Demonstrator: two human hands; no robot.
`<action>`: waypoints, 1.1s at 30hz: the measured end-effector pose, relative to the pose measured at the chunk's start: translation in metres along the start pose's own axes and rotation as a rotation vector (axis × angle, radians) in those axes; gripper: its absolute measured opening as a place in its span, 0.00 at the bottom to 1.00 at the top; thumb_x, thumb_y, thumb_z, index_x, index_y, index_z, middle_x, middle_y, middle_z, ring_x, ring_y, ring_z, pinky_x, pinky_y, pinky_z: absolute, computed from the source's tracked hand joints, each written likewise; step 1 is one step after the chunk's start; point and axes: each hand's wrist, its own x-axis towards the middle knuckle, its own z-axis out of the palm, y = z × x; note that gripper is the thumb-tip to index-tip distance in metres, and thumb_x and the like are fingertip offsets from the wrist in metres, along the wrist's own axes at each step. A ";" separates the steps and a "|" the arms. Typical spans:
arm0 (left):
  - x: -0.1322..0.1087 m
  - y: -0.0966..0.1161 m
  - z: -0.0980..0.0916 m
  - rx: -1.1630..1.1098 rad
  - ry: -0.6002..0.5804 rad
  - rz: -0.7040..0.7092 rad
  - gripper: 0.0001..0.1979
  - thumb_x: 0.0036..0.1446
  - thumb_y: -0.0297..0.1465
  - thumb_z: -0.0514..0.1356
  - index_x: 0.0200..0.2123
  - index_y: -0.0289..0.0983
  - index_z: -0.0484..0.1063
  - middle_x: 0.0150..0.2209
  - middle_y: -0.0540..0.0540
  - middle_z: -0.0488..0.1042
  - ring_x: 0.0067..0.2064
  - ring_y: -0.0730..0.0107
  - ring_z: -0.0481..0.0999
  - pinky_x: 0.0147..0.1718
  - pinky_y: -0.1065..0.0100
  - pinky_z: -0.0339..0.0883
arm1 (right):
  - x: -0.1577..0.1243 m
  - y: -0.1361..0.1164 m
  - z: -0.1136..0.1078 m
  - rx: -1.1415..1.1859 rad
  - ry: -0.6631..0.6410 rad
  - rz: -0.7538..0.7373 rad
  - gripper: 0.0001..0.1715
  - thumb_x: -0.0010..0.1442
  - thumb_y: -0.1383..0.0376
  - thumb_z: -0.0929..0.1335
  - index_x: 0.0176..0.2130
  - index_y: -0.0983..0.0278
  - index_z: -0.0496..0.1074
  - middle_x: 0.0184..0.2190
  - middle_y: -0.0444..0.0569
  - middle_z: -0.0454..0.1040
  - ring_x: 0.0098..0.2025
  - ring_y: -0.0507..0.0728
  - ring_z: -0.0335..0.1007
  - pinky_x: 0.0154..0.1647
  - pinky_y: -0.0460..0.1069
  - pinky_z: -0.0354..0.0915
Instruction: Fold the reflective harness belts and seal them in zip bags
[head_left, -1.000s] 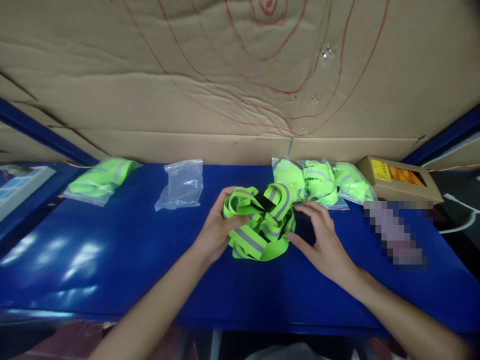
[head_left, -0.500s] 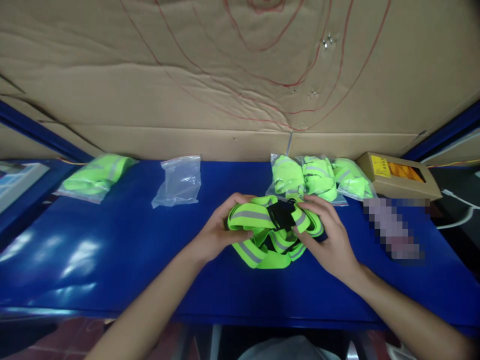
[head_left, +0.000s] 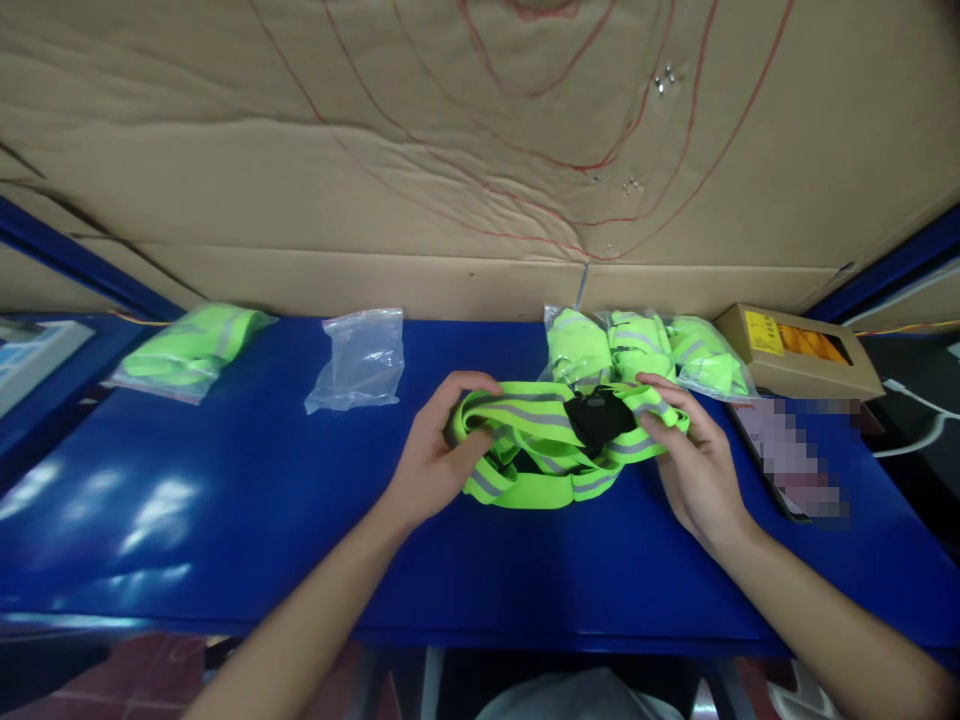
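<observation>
Between my hands is a bundle of neon-yellow reflective straps (head_left: 532, 490) with grey stripes, looped over themselves, with a black piece (head_left: 598, 418) near the middle. My left hand (head_left: 442, 450) grips the bundle's left end, thumb in front and fingers behind. At its right end, my right hand (head_left: 694, 455) pinches the looped strap between thumb and fingers. The lower loops hang toward the blue tabletop (head_left: 300, 520); whether they touch it I cannot tell.
At the back lie a clear plastic bag (head_left: 364, 355), a bagged neon bundle (head_left: 191, 350) on the left, and several more bagged bundles (head_left: 641, 345) on the right. A cardboard box (head_left: 810, 355) and a partly blurred phone (head_left: 780, 460) are at the right. Cardboard (head_left: 225, 200) covers the wall behind.
My right hand has moved right, drawing the bundle out wider and flatter. The lower loops sit slightly higher, and the black piece has shifted right.
</observation>
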 end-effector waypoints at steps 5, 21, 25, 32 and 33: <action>0.000 -0.004 -0.004 -0.257 0.019 -0.094 0.16 0.56 0.26 0.61 0.49 0.40 0.71 0.47 0.48 0.74 0.45 0.66 0.74 0.40 0.70 0.67 | 0.009 -0.007 0.001 0.478 0.123 0.278 0.15 0.57 0.60 0.75 0.46 0.56 0.79 0.49 0.46 0.80 0.57 0.65 0.74 0.58 0.58 0.70; 0.001 -0.012 -0.006 0.214 0.009 0.210 0.23 0.45 0.15 0.52 0.43 0.39 0.66 0.56 0.42 0.69 0.61 0.58 0.68 0.60 0.56 0.62 | 0.011 -0.018 -0.017 0.575 -0.177 0.320 0.13 0.51 0.70 0.77 0.36 0.56 0.79 0.42 0.40 0.79 0.44 0.54 0.73 0.43 0.46 0.69; -0.001 -0.005 -0.004 0.271 -0.162 0.257 0.21 0.47 0.18 0.54 0.45 0.40 0.64 0.58 0.41 0.66 0.60 0.58 0.68 0.56 0.57 0.65 | 0.011 -0.018 -0.015 0.556 -0.168 0.313 0.11 0.53 0.70 0.77 0.35 0.57 0.77 0.48 0.41 0.77 0.48 0.55 0.71 0.46 0.47 0.67; -0.007 0.001 -0.001 0.558 -0.019 0.455 0.21 0.55 0.26 0.60 0.53 0.40 0.67 0.61 0.36 0.66 0.63 0.49 0.67 0.60 0.47 0.62 | 0.008 -0.012 -0.014 0.513 -0.157 0.279 0.08 0.58 0.65 0.77 0.35 0.57 0.74 0.53 0.42 0.74 0.54 0.58 0.70 0.51 0.50 0.65; -0.008 0.002 0.002 0.603 0.019 0.541 0.20 0.55 0.27 0.61 0.52 0.40 0.68 0.59 0.37 0.68 0.61 0.49 0.69 0.59 0.47 0.62 | 0.007 -0.010 -0.013 0.482 -0.160 0.259 0.08 0.60 0.63 0.76 0.34 0.57 0.73 0.55 0.42 0.73 0.55 0.58 0.69 0.52 0.50 0.64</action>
